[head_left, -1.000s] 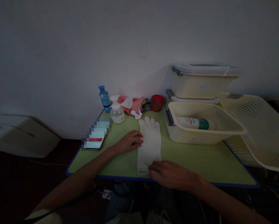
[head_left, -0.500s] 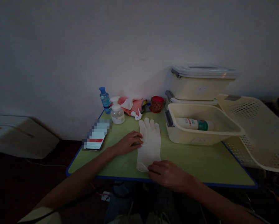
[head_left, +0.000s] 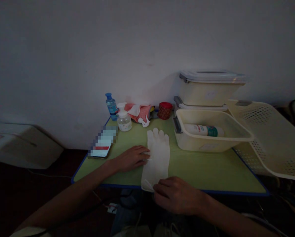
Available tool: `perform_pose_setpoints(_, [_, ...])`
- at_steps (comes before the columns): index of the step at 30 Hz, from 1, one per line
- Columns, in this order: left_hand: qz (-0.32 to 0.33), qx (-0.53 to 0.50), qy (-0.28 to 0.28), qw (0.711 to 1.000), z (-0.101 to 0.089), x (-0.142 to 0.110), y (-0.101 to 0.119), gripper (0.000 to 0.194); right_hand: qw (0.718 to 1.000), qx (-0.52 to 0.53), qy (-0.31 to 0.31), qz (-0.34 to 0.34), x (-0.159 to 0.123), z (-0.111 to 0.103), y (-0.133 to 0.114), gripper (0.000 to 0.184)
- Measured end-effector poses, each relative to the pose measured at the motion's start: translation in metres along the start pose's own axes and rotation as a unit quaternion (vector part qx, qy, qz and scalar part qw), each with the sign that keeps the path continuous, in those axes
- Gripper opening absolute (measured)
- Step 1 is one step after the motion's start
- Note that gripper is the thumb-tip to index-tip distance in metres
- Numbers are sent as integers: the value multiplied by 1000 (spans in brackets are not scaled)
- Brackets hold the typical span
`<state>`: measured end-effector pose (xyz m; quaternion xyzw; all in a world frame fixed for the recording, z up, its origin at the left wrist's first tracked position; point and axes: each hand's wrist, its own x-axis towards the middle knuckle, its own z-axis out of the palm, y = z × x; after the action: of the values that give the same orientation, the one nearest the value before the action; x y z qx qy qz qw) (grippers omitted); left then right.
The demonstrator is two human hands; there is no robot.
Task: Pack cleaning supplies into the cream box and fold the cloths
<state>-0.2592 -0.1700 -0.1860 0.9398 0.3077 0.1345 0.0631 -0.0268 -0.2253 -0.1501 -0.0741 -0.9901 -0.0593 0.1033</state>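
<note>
A white rubber glove [head_left: 158,154] lies flat on the green table [head_left: 199,168], its fingers pointing toward the wall and its cuff over the near edge. My left hand [head_left: 132,158] rests on the table with its fingertips on the glove's left side, fingers fairly flat. My right hand [head_left: 173,194] is at the near edge, its fingers pinched on the glove's cuff, which lifts slightly at the corner.
A phone [head_left: 101,142] lies at the table's left. At the back stand a blue bottle [head_left: 111,105], a pump bottle [head_left: 124,120], a pink cloth [head_left: 138,112] and a red cup [head_left: 165,110]. To the right are an open cream bin [head_left: 211,140], lidded boxes [head_left: 210,87] and a perforated basket [head_left: 270,138].
The glove has slid toward me, its cuff now past the table's edge. My right hand moved back with the cuff; my left hand followed along the glove's side.
</note>
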Motion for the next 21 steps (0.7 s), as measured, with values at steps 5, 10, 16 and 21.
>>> perform_pose_setpoints(5, [-4,-13,-14,1000,-5,-12,20,26,999,36,6,-12,1,-11,-16,17])
perform_pose_setpoints(10, [-26,-48,-22,998,-11,-19,33,26,998,59,-26,-11,4,-28,-21,16])
perform_pose_setpoints(16, [-11,-127,-35,991,-24,-13,28,30,998,15,-50,46,11,-58,6,10])
perform_pose_setpoints(21, [-40,-168,-25,985,-23,-3,22,19,986,-78,-22,142,21,-70,48,16])
